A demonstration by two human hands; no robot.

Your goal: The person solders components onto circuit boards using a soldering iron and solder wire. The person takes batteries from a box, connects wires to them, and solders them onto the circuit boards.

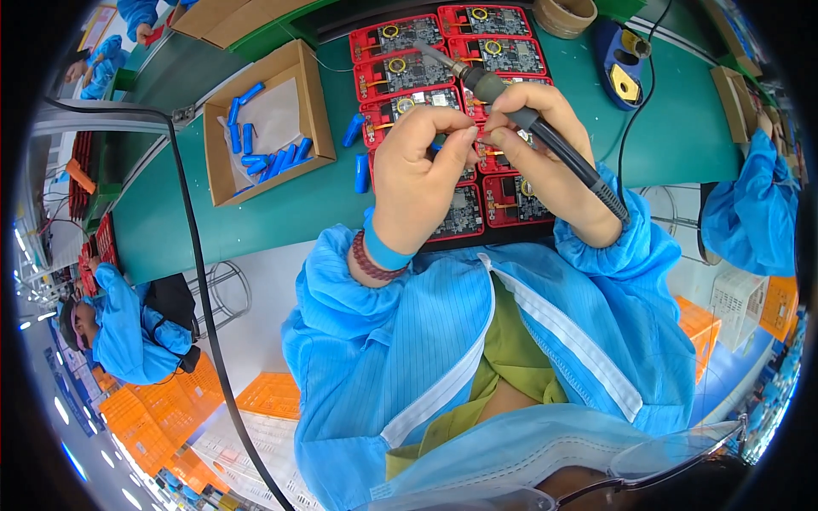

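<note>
My right hand (550, 140) is wrapped round a soldering iron (558, 140), whose tip points up and to the left over the boards. Its thumb and finger meet the fingertips of my left hand (417, 170), which is closed in a pinch. Whatever lies between those fingertips is too small to make out. A bit of blue shows behind the left fingers. Under both hands, red trays with circuit boards (415, 75) stand in two columns, several with a yellow ring on them. Two blue cylindrical cells (361, 174) lie just left of the trays.
On the green bench (162, 209), a cardboard box (322, 119) at left holds several blue cells. At the back right stand a soldering iron holder (607, 55) with a yellow sponge and a round tan roll (565, 15). Black cables (189, 213) hang at left and right. Co-workers sit on both sides.
</note>
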